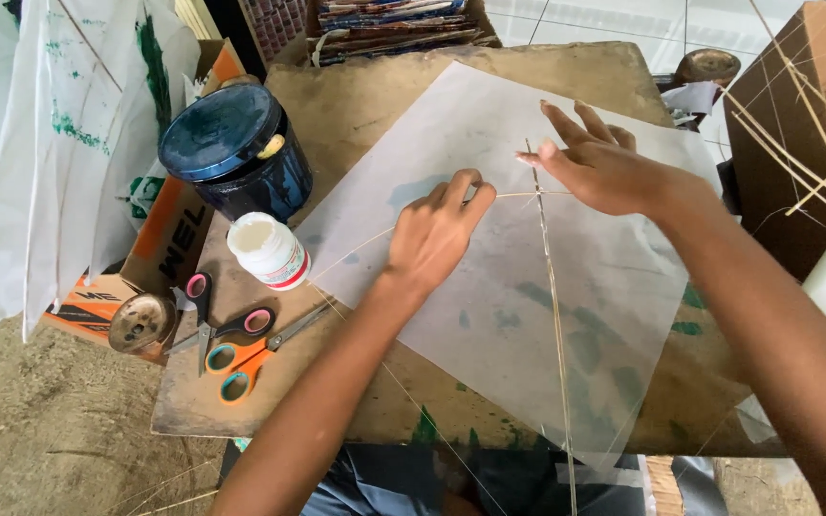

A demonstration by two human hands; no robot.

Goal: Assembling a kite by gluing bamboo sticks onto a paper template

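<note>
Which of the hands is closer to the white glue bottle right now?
Left. The left hand presses on the translucent paper sheet just right of the white glue bottle; the right hand lies farther right, at the crossing of the thin sticks.

Worn wooden board (356,105) — paper sheet (489,315), glue bottle (270,250), scissors (241,358), dark tin (236,153).
</note>
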